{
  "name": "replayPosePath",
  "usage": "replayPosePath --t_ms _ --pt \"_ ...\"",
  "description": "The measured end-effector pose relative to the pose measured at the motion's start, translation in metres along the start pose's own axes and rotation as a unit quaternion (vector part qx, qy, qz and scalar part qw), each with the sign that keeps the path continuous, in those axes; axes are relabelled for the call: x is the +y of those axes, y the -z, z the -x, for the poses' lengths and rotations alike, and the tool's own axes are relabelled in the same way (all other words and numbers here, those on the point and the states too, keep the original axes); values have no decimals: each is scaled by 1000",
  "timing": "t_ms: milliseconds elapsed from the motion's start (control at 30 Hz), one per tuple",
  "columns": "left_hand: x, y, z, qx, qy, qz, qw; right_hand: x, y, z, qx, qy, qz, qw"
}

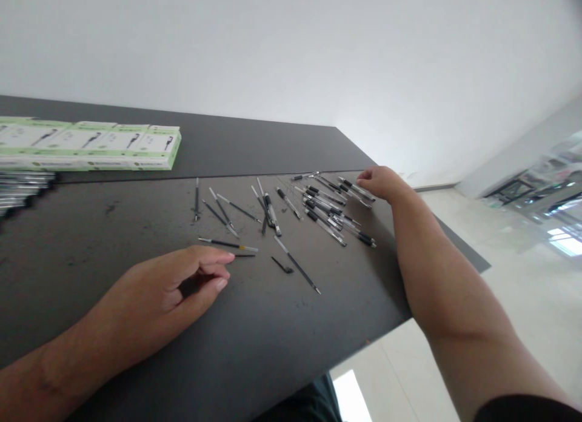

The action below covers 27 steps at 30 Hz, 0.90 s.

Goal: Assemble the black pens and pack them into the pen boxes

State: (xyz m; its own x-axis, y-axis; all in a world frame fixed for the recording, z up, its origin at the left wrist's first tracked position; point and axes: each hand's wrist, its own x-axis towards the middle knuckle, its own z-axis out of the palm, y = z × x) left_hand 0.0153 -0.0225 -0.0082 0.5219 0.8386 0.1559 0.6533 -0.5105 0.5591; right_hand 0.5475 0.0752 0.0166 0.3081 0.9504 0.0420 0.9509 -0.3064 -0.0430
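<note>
Loosely curled over the near part of the desk is my left hand [182,288], its index fingertip beside a thin dark piece [245,256]. I see nothing between its thumb and index finger. Just beyond lies a pen refill [227,244] with a yellowish section. My right hand [379,182] reaches to the right side of a pile of clear-barrelled pens [325,210], its bent fingers close against a pen [357,188]. Whatever those fingers pinch is hidden. Several loose refills [297,265] are scattered between the hands, along with a small black clip-like part [282,265].
Green and white boxes [154,149] stand in a row at the back left. A bundle of pens [25,188] lies in front of them. Dark smudges mark the grey desk [136,216]. Behind it rises a white wall [254,52]; pale floor [477,216] shows at right.
</note>
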Motion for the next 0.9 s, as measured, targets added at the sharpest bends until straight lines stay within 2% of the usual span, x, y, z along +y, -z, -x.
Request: replayPosePath --t_ms 200,433,733,900 --pt "-13 -5 0 13 -25 -1 1000 -18 2 7 -58 48 19 997" --pt "-33 -12 -2 14 -68 -19 997 -26 -4 5 -79 37 51 995" --pt "-12 -5 0 11 -33 -24 999 -25 1 10 -77 45 34 995" --pt "-10 -5 1 12 -31 -13 999 -32 5 12 -23 45 12 999"
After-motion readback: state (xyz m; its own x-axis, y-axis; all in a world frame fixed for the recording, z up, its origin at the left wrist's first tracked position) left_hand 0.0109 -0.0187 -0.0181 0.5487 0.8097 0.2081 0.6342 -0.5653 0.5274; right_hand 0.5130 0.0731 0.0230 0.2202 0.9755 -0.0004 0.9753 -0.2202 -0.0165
